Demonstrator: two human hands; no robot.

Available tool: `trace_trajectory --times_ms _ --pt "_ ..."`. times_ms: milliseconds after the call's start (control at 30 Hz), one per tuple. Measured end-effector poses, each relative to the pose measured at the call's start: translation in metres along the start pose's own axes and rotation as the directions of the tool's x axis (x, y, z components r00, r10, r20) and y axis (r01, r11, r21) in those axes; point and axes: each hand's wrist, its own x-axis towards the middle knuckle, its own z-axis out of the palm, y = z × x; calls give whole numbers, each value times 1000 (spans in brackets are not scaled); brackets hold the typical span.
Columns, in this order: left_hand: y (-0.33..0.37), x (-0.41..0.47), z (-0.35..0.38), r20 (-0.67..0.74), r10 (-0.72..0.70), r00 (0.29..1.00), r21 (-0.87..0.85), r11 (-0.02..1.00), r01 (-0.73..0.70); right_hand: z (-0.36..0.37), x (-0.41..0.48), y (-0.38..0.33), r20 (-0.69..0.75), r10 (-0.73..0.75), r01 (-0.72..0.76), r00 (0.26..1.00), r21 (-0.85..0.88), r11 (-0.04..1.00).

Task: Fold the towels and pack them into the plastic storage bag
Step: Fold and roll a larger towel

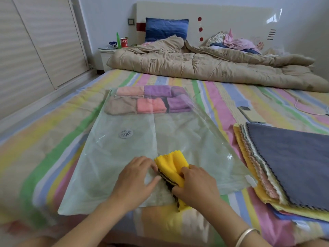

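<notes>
A clear plastic storage bag [124, 157] lies flat on the striped bed, its round valve [126, 133] facing up. Several folded towels [151, 100] in pink, purple and tan fill the bag's far end. At the bag's near opening sits a folded yellow towel [171, 164] with dark layers beneath it. My right hand [194, 184] grips this folded bundle from the right. My left hand [137, 175] rests on the plastic beside the bundle, fingers fairly straight and touching its left edge. A stack of unfolded towels [288, 166], blue-grey on top, lies at the right.
A phone [251, 114] and a white cable [309, 111] lie on the sheet beyond the stack. A tan quilt [204, 65] and loose clothes [235, 41] cover the bed's far end. A nightstand [106, 56] with a can stands far left, beside closet doors.
</notes>
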Motion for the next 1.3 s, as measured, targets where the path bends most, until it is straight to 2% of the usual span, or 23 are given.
trace_trajectory --times_ms 100,267,500,600,667,767,800,833,867,900,933,967,1000,1033,1067,1100,1167,1200,1233,1300 --pt "-3 -12 -2 167 149 975 64 985 -162 -2 -2 2 -19 -18 18 1000 2 1000" --pt "-14 -16 -4 267 202 942 170 953 -252 -2 -3 2 -22 -16 16 1000 -2 1000" --pt "-8 -27 -4 301 374 877 309 832 -461 19 -12 -22 -121 38 -58 992 -165 985" --pt "-7 -34 -3 266 430 863 343 794 -501 26 -8 -24 -141 63 -90 988 -193 977" --pt "-6 -36 -4 251 463 850 362 770 -526 25 -8 -20 -131 34 -60 991 -204 977" --pt "-6 -37 -11 250 474 844 356 766 -536 16 -8 -7 -83 -8 -5 997 -164 986" --pt "-5 -37 -15 249 463 850 361 770 -526 10 -8 -2 -83 1 -8 997 -92 996" --pt "-6 -36 -19 230 450 863 370 780 -505 4 -9 5 -85 26 -21 996 61 998" --pt "-5 -35 -22 196 419 887 371 805 -462 -1 -11 12 -72 54 -30 996 300 953" --pt "-5 -33 -25 136 378 916 356 844 -401 -7 -16 17 -28 45 -20 999 573 819" --pt "-2 -31 -29 65 310 949 309 898 -314 -11 -23 20 -19 -12 22 1000 771 637" --pt "0 -28 -33 -13 232 973 242 945 -222 -17 -30 21 -37 -102 82 994 871 484" --pt "2 -24 -37 -72 144 987 168 977 -130 -20 -37 21 -59 -211 142 976 904 403" --pt "2 -19 -41 -126 75 989 103 993 -62 -23 -43 19 -65 -320 190 945 907 376" --pt "3 -14 -46 -159 3 987 40 999 4 -23 -46 16 -40 -400 223 916 879 422" --pt "4 -8 -52 -167 -68 984 -36 997 63 -20 -44 15 -3 -425 258 905 799 543" --pt "8 2 -64 -149 -169 974 -193 971 138 -14 -36 16 18 -336 285 942 488 825" --pt "11 6 -70 -144 -182 973 -244 959 144 -13 -32 14 2 -265 247 964 359 900" --pt "15 10 -76 -133 -176 975 -276 952 134 -13 -29 10 -21 -195 191 981 330 924" --pt "28 17 -87 -117 -134 984 -311 946 92 -17 -14 0 -59 -14 36 998 394 919"
